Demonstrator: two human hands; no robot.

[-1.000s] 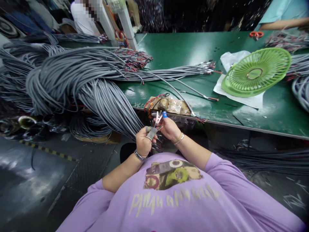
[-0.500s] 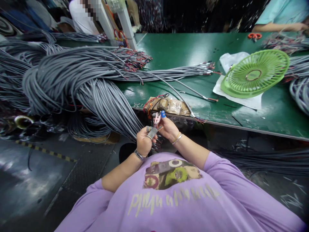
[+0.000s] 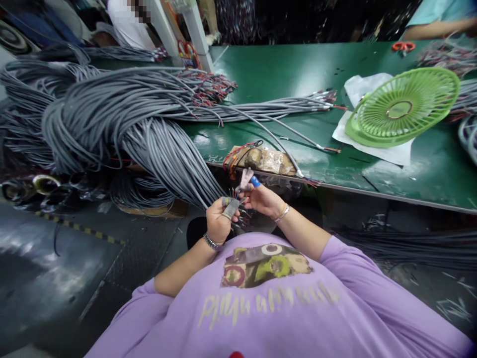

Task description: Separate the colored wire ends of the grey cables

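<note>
My left hand [image 3: 218, 221], with grey tape on the thumb and a watch at the wrist, is closed round the ends of a bundle of grey cables [image 3: 175, 164] that hangs down from the green table [image 3: 391, 179]. Thin coloured wire ends stick up from that grip. My right hand [image 3: 263, 198], with a blue cot on one fingertip and a bracelet, pinches a small pink-handled tool [image 3: 245, 179] just above those wire ends. Both hands sit close together in front of my purple shirt, below the table's front edge.
A huge heap of grey cables [image 3: 93, 109] covers the table's left. A brown taped block [image 3: 266, 160] lies at the front edge. A green fan grille [image 3: 404, 107] rests on white sheets at right. Other people sit at the far side, with orange scissors [image 3: 403, 46] nearby.
My right hand with the pink tool has shifted slightly up and right over the wire ends. My left hand keeps the same grip. The view has tilted a little.
</note>
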